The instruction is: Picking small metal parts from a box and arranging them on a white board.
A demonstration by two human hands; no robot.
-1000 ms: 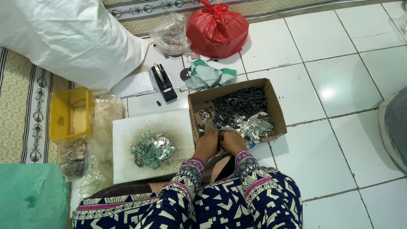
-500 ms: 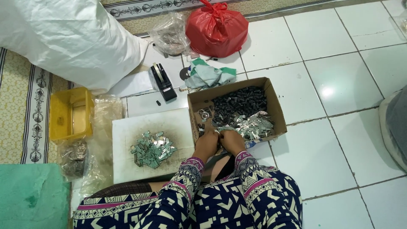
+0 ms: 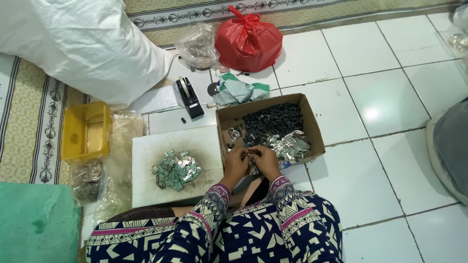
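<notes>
Left hand (image 3: 236,163) and right hand (image 3: 264,160) together at near edge of cardboard box (image 3: 312,126), fingers pinching small metal piece (image 3: 250,156) between them, long axis indiscernible; silver pieces (image 3: 287,145) just right, nearer right hand.

Red bag (image 3: 247,40), yellow tub (image 3: 87,130), brown box (image 3: 312,127) of black and silver pieces (image 3: 273,124), navy-white patterned sleeves (image 3: 287,190)

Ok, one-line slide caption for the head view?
Both hands, left hand and right hand, meet over a cardboard box of small metal parts.
</notes>
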